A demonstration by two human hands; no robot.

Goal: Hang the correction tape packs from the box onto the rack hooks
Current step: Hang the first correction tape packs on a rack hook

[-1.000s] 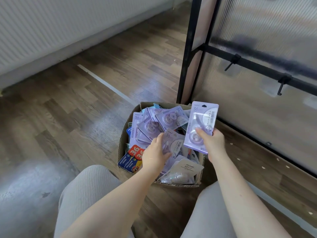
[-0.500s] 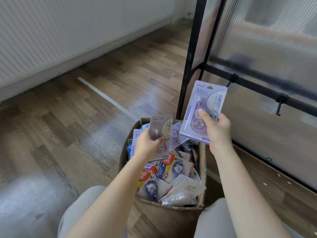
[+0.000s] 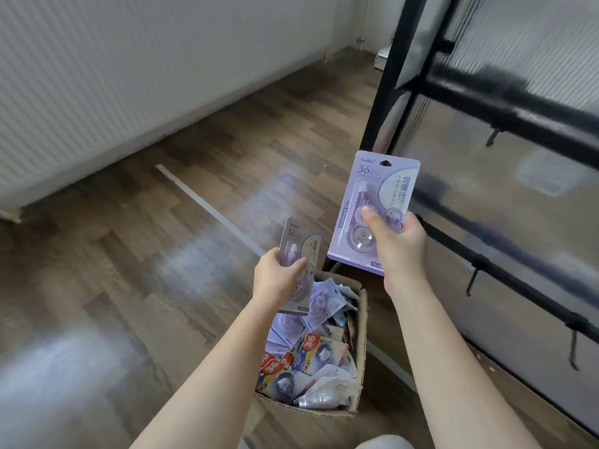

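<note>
Packs in both hands, clear of the box [image 3: 361,345]: right hand [image 3: 400,244] fingers grip a purple correction tape pack [image 3: 377,202], left hand [image 3: 275,280] fingers a grey one [image 3: 299,241]. Carry step. Next: line up the hang hole with a rack hook [image 3: 471,281] on the right.

Soft daylight fills the room, throwing pale glare patches across the wood floor [image 3: 136,254] at the left. The rack bars [image 3: 505,108] at the right smear with motion blur. Straight lines bow near the edges. Shadows stay faint.
</note>
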